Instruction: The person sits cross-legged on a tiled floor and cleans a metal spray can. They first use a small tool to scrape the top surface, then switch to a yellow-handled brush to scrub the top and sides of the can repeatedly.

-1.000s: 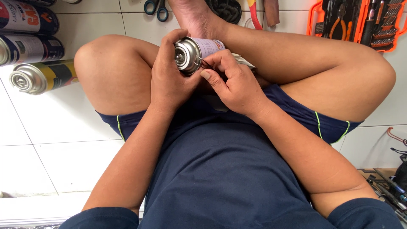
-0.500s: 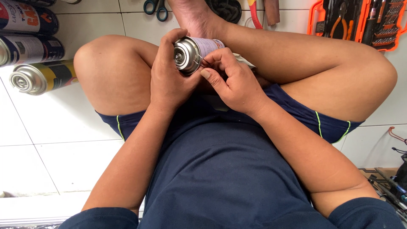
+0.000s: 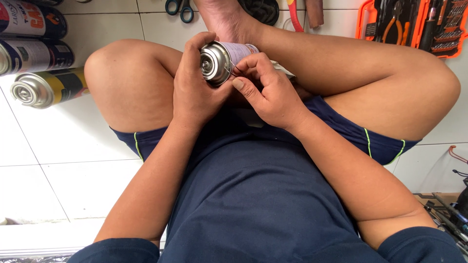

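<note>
White floor tiles surround us; our left hand (image 3: 195, 92) wraps the metal gas can (image 3: 222, 61), right hand (image 3: 270, 92) pinching at its rim beside it; rigid, smooth, probably slippery, so we grip its body

You have a single view, from the camera on your head, tilted steeply down over your chest and crossed legs onto the white tiled floor (image 3: 73, 160). It sits close: your left hand (image 3: 195, 92) and right hand (image 3: 270, 92) fill the upper middle. No second view overlaps it.
</note>
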